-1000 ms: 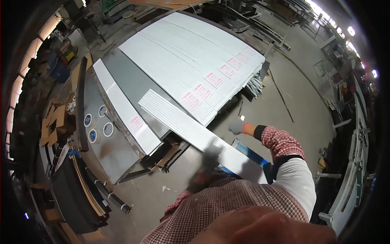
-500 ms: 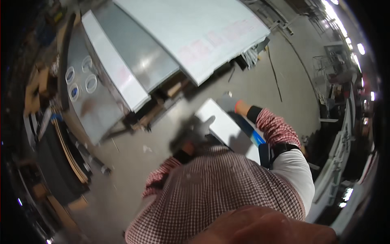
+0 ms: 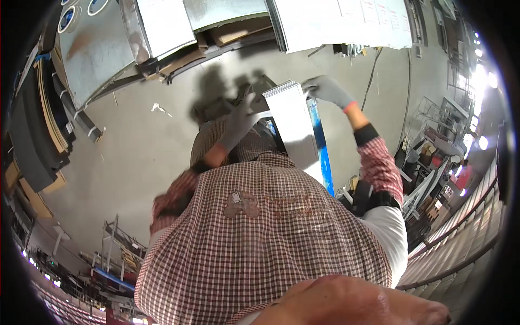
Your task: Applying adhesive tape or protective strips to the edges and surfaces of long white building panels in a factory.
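A stack of long white panels [image 3: 292, 116] lies in front of my body, its layered far end toward the worktables. My left hand [image 3: 238, 122], in a grey glove, is beside the stack's left edge with thumb and fingers spread. A short white edge shows between it and the stack; whether the fingers touch it I cannot tell. My right hand [image 3: 329, 92], in a grey glove with an orange cuff, is at the stack's far right corner, fingers bent but apart. Its fingertips are partly hidden near the corner. A blue bar [image 3: 322, 146] runs along the stack's right side.
Ahead stand a metal-topped table [image 3: 97, 51] with rolls of tape and another bearing large white sheets [image 3: 346, 27]. Dark boards [image 3: 32, 130] stand at the left. Racks and metal scraps [image 3: 428, 157] fill the right. A white scrap [image 3: 161, 110] lies on the floor.
My view has tilted and turned, so the tables sit higher in the picture. My left hand has moved off the panel's top to its left side; my right hand remains near the far right corner.
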A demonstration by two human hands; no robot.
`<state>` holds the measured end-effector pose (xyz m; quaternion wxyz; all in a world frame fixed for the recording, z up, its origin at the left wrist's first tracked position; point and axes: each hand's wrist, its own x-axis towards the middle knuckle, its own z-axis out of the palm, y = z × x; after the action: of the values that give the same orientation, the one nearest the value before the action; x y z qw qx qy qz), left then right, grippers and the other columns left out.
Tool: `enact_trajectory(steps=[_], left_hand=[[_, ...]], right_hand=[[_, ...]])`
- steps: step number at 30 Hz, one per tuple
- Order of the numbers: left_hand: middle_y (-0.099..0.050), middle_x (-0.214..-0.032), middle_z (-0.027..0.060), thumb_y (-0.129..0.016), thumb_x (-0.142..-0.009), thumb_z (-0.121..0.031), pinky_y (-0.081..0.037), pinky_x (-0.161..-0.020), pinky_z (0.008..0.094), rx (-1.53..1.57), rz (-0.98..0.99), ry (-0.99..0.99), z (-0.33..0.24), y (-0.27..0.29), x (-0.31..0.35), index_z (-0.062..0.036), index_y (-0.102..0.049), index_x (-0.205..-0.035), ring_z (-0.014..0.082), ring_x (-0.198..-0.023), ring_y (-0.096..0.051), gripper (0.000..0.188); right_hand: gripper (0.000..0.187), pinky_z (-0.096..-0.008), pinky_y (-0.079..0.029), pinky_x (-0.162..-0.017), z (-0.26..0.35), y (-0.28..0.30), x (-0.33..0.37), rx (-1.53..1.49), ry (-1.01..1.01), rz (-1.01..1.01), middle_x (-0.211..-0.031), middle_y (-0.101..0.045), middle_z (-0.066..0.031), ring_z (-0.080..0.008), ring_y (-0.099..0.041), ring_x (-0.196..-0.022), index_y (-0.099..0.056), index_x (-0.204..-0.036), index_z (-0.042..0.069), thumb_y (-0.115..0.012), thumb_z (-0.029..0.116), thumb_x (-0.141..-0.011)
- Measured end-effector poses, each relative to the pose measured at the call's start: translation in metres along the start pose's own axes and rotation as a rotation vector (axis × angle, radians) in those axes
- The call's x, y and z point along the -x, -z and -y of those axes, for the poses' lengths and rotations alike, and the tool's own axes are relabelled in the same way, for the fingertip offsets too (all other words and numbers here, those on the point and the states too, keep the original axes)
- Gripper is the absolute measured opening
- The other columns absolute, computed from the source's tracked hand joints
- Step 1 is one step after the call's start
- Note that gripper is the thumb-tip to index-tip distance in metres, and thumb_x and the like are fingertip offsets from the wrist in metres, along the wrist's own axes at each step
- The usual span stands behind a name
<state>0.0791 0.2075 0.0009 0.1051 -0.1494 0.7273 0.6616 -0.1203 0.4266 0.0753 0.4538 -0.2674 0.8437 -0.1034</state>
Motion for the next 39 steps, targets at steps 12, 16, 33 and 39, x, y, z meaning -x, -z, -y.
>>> enact_trajectory(steps=[12, 16, 33, 39], left_hand=[[-0.068, -0.098, 0.0080, -0.064, -0.084, -0.025, -0.050, -0.076, 0.0294, 0.301, 0.406, 0.019, 0.045, 0.037, -0.022, -0.0028, -0.062, -0.113, 0.0148, -0.088, -0.063, 0.036], [-0.066, -0.083, 0.0146, -0.065, -0.083, -0.032, -0.050, -0.064, 0.0346, -0.368, 0.568, -0.533, -0.042, 0.023, -0.009, -0.0020, -0.064, -0.104, 0.0245, -0.070, -0.065, 0.037], [-0.066, -0.072, 0.0108, -0.060, -0.081, -0.030, -0.051, -0.060, 0.0407, -0.678, 0.294, -0.358, -0.071, -0.044, -0.055, -0.0092, -0.059, -0.114, 0.0296, -0.066, -0.066, 0.039], [-0.066, -0.073, 0.0113, -0.063, -0.074, -0.036, -0.051, -0.059, 0.0385, -0.547, -0.104, -0.637, -0.061, -0.048, -0.057, -0.0001, -0.053, -0.120, 0.0285, -0.063, -0.065, 0.059]], right_hand=[[0.104, -0.0427, -0.043, -0.092, 0.104, -0.101, 0.045, 0.180, -0.050, -0.766, -0.126, -0.044, -0.0285, -0.0413, -0.050, -0.109, -0.028, -0.140, -0.002, -0.083, 0.033, -0.059], [0.100, -0.0410, -0.042, -0.094, 0.114, -0.094, 0.045, 0.042, -0.109, -0.826, -0.127, -0.045, -0.0268, -0.0420, -0.049, -0.111, -0.032, -0.137, -0.002, -0.084, 0.028, -0.057], [0.051, -0.0381, -0.047, -0.088, 0.100, -0.006, 0.084, -1.674, 0.028, -0.670, -0.107, -0.060, -0.0165, -0.0252, -0.061, -0.101, -0.046, -0.128, 0.004, -0.061, 0.003, -0.080], [0.032, -0.0480, -0.046, -0.065, 0.048, 0.016, 0.030, -0.111, 0.188, -0.033, -0.081, -0.062, -0.0193, -0.0392, -0.060, -0.073, -0.050, -0.111, 0.008, -0.057, 0.016, -0.081]])
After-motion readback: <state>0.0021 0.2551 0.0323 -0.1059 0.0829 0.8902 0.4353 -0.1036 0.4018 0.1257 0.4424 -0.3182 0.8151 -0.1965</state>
